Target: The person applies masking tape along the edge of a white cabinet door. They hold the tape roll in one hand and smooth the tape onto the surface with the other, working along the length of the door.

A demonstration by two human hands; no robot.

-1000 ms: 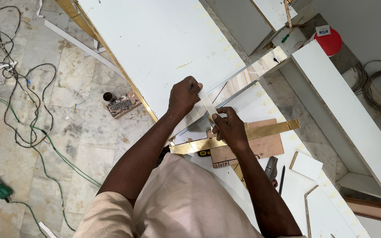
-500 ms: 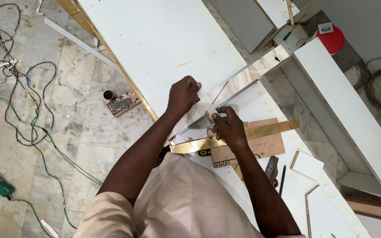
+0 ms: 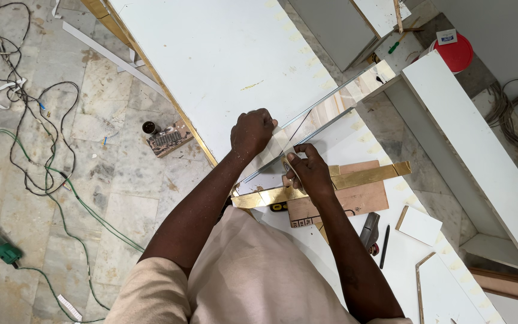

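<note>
White laminated board (image 3: pixel 223 60) under you: keep your clenched left hand (image 3: pixel 252 132) pinning the long mirror-faced strip (image 3: pixel 325 108), right hand (image 3: pixel 308 171) pinching a small, unidentifiable piece just beside the gold-taped strip (image 3: pixel 331 180).

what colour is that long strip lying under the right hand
Shiny gold, best seen in the head view: the strip runs under the right hand.

Hidden or cut off: right hand (image 3: pixel 308 171) covers whatever small item its fingers pinch, gold strip (image 3: pixel 331 183) partly under that hand, white board (image 3: pixel 223 54) cropped at top edge, grey tool (image 3: pixel 369 231) half behind forearm.
</note>
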